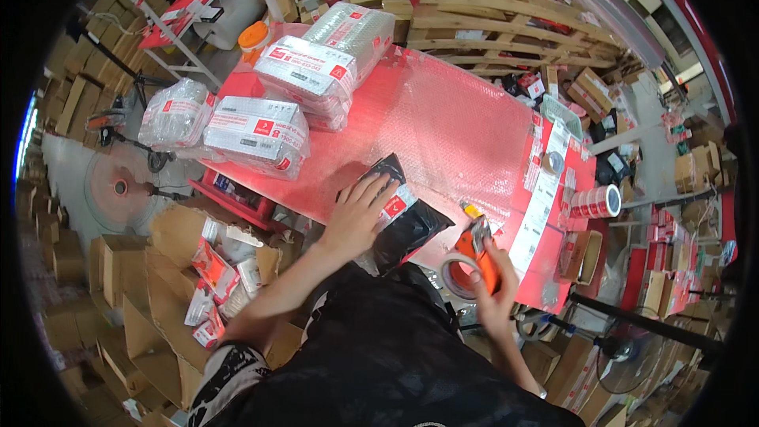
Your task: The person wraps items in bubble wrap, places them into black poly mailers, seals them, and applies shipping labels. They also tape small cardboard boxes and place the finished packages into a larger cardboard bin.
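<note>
My left hand (360,213) lies over a black plastic package (407,233) on the red table (332,154), its fingers slightly spread across the top beside a red-and-white label (394,206). My right hand (494,289) is closed round an orange tape dispenser (480,247) fitted with a roll of tape (458,276), held just right of the package. Just beyond the dispenser is a small yellow tool (473,211), partly hidden. A sheet of bubble wrap (451,126) covers much of the table's right half.
Bubble-wrapped parcels (304,71) occupy the table's back left. At the right edge are a label strip (526,241), tape rolls (594,202) and a green basket (561,115). An open carton (170,285) holds packages at lower left. Wooden pallets (506,20) lie behind; a fan (120,187) stands left.
</note>
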Available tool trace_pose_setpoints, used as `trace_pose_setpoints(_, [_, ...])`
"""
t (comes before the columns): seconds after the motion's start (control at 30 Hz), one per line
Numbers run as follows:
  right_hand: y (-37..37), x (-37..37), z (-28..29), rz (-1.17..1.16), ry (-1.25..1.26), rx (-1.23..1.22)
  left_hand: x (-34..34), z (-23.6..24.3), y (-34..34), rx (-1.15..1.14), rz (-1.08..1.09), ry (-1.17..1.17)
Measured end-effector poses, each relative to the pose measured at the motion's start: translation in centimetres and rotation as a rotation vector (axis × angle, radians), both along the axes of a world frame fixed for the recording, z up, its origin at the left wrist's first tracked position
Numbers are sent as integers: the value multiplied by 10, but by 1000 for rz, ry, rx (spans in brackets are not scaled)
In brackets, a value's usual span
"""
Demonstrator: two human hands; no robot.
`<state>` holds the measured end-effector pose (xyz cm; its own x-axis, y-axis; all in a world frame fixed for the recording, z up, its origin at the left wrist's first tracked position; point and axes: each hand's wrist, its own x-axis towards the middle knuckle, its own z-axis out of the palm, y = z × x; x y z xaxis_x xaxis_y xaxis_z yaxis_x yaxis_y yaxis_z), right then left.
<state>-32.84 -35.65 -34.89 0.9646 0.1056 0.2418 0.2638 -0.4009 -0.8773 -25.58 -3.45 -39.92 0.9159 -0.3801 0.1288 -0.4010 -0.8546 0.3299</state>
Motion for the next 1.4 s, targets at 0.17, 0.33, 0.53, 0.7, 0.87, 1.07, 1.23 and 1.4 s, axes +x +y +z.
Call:
trace_pose_setpoints(0.17, [32, -1, -10, 381, 101, -627, -14, -29, -3, -961, 136, 1134])
trace_pose_setpoints(0.33, [52, 8, -8, 328, -58, -540, -17, -27, -22, -1463, 549, 1236])
trace_pose_setpoints(0.53, [-39, -38, -62, 257, 115, -733, 142, -55, 73, -551, 441, 255])
trace_pose_setpoints(0.7, [-20, -11, -172, 348, 72, -803, 118, -223, 85, -978, 614, 1013])
trace_pose_setpoints(0.87, [-24, 10, -59, 277, 119, -607, 115, -209, 73, -1384, 574, 1341])
trace_pose_setpoints(1.07, [113, 138, 44, 370, -77, -785, 95, -216, 114, -1169, 795, 355])
trace_pose_setpoints(1.23, [175, 211, 30, 506, 173, -1140, 14, -44, -12, -586, 297, -79])
trace_pose_setpoints(1.4, [138, 147, 71, 379, 39, -872, 29, -75, 17, -624, 405, -64])
